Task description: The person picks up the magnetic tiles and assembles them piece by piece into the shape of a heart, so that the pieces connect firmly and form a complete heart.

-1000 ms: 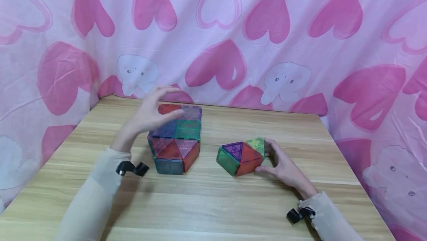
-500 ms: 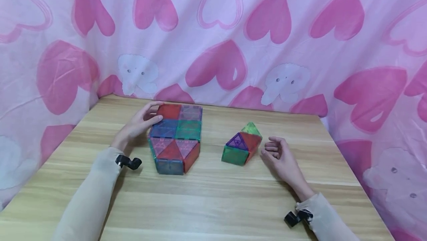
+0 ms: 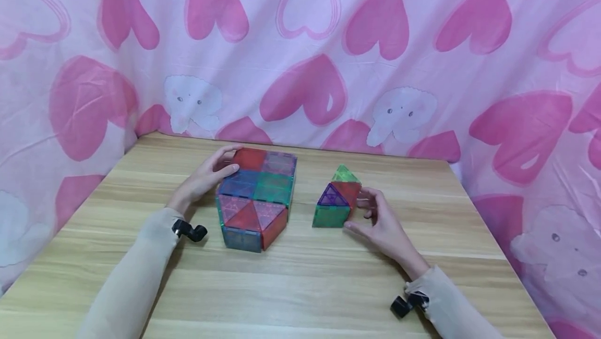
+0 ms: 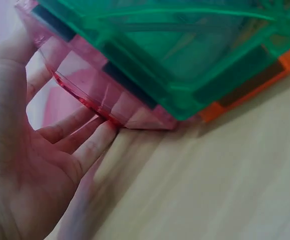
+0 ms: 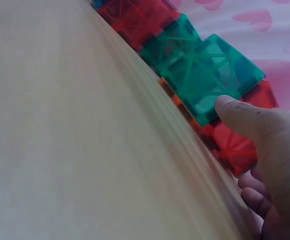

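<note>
On the left of the table stands a larger hollow structure of translucent magnetic tiles (image 3: pixel 272 186), with squares on top and triangles at its near end. My left hand (image 3: pixel 206 177) grips its far left corner. In the left wrist view, fingers (image 4: pixel 92 145) reach round a pink tile wall (image 4: pixel 129 107). To the right sits a smaller magnetic tile structure (image 3: pixel 332 216) with green, purple, red and yellow-green tiles. My right hand (image 3: pixel 382 227) holds its right side, the thumb on the green square tile (image 5: pixel 205 82) in the right wrist view and the other fingers round the red side.
Both structures rest on a wood-grain table (image 3: pixel 281 297), with a gap between them. A pink curtain with hearts (image 3: pixel 305 88) hangs along the table's back and sides. Each sleeve bears a black wrist camera, one on the left (image 3: pixel 190 230) and one on the right (image 3: pixel 408 303).
My left hand came down onto the larger structure, which has shifted right and slightly nearer. The smaller structure has turned; my right hand let go of it and took hold again.
</note>
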A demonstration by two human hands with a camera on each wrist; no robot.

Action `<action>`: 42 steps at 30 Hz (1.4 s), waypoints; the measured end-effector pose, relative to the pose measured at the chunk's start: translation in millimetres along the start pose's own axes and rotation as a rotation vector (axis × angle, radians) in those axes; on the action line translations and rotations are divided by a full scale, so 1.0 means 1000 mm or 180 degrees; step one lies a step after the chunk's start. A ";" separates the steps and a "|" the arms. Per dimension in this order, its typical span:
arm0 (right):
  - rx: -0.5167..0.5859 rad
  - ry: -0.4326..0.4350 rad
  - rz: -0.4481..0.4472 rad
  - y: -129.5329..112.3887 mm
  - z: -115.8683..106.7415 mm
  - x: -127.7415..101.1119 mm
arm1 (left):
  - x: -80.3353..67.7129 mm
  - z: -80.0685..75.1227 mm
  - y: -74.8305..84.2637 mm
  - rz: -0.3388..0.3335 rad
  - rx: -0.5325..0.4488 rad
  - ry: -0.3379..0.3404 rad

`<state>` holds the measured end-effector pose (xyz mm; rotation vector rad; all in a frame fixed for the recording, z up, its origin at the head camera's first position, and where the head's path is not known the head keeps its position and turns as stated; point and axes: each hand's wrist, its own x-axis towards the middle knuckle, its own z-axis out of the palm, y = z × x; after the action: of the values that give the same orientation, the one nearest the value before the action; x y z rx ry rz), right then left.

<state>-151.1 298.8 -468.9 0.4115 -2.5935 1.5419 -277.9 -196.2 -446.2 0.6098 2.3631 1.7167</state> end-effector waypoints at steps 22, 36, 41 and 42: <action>-0.0241 -0.0379 -0.0447 -0.012 0.041 0.040 | 0.009 0.020 -0.009 0.0172 -0.0160 -0.0145; 0.0845 -0.0497 -0.0043 -0.056 0.078 -0.011 | 0.003 0.018 -0.008 0.0177 -0.0045 -0.0214; 0.0735 -0.0628 -0.0007 -0.050 0.069 0.001 | -0.002 0.015 -0.015 0.0529 -0.0380 -0.0255; 0.0727 -0.0669 -0.0013 -0.048 0.067 0.004 | -0.002 0.014 -0.017 0.0585 -0.0482 -0.0259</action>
<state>-137.5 217.9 -459.9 0.6306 -2.5664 1.8971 -274.5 -189.1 -467.1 0.8765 2.1567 1.8847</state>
